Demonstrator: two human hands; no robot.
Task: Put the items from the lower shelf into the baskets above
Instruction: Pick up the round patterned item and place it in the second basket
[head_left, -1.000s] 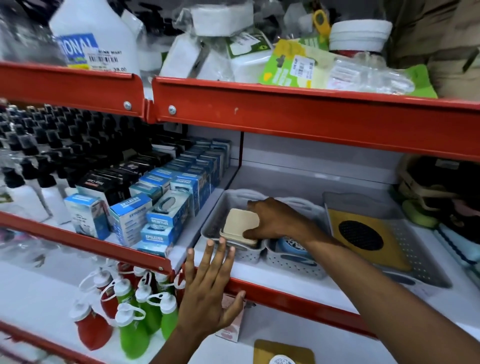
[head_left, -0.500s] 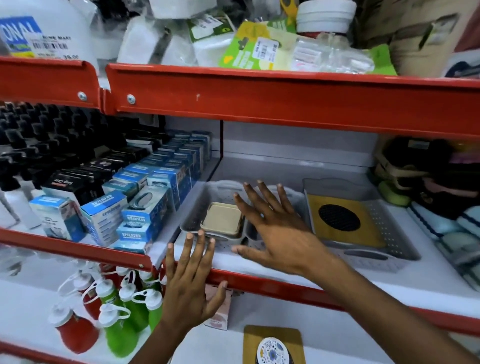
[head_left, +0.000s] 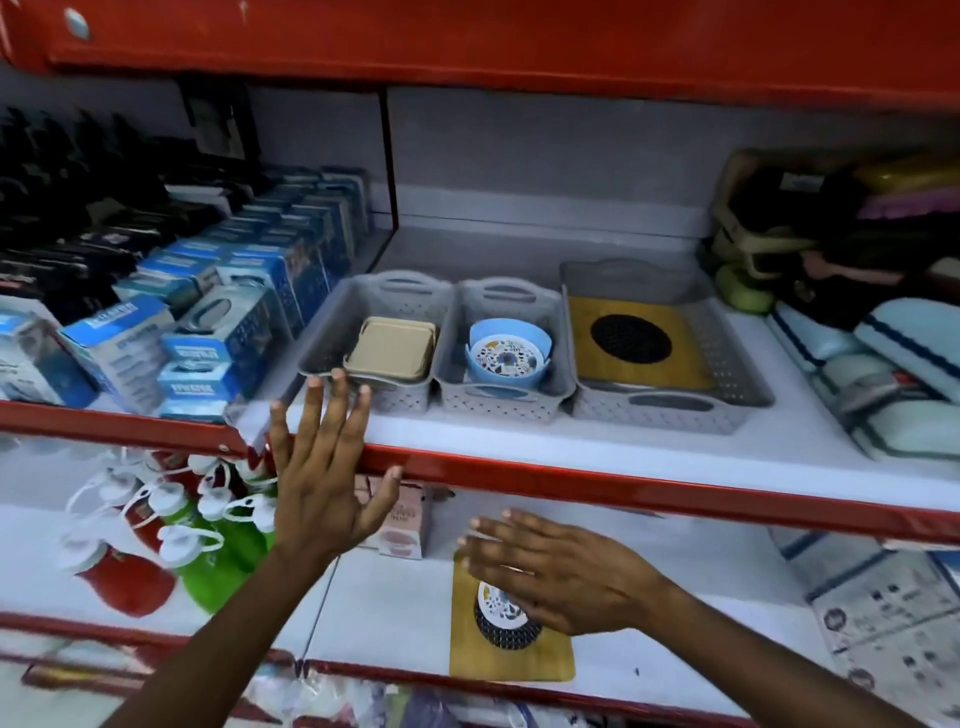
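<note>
Three grey baskets are sitting side by side on the upper shelf: a left basket (head_left: 332, 332) carrying one stack of beige square pieces (head_left: 390, 351), their number unclear, a middle basket (head_left: 558, 343) carrying blue bowls (head_left: 509, 353) nested so closely that their number cannot be told, and a larger right basket (head_left: 737, 358) carrying one yellow board (head_left: 636, 345). One more yellow board (head_left: 511, 660) is lying on the lower shelf, with one patterned round piece (head_left: 493, 603) on it and one pink box (head_left: 402, 525) standing behind. Two bare hands are showing, a left hand (head_left: 324, 478) and a right hand (head_left: 561, 577). Red and green bottles (head_left: 208, 561) are crowding the lower left, too blurred to count.
</note>
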